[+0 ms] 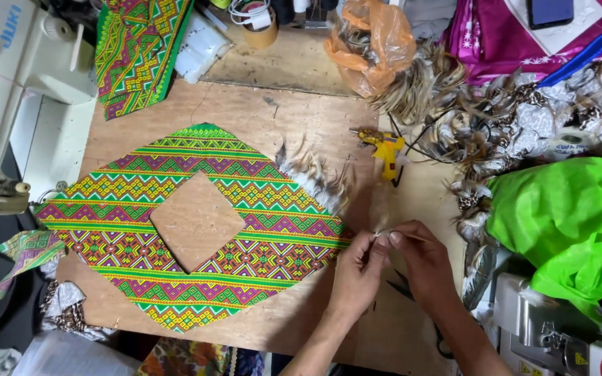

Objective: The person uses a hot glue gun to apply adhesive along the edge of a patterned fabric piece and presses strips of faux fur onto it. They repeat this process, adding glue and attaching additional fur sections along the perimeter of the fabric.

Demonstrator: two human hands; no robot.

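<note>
Feather [383, 221]: small and pale, pinched between both hands at the cloth's right tip, standing up from the fingertips.
Left hand [357, 275]: thumb and fingers closed on the feather's base.
Right hand [423, 261]: fingertips pinched on the same base, touching the left hand.
Cloth [196, 223]: a bright patterned diamond with a square hole in the middle, flat on the board [280, 118]; feathers line its upper right edge.
Glue gun [387, 150]: yellow, lying just beyond the hands.
Feather pile [510, 125]: heaped to the right, beside a green bag [566, 209].
Sewing machine [8, 83]: white, far left.
</note>
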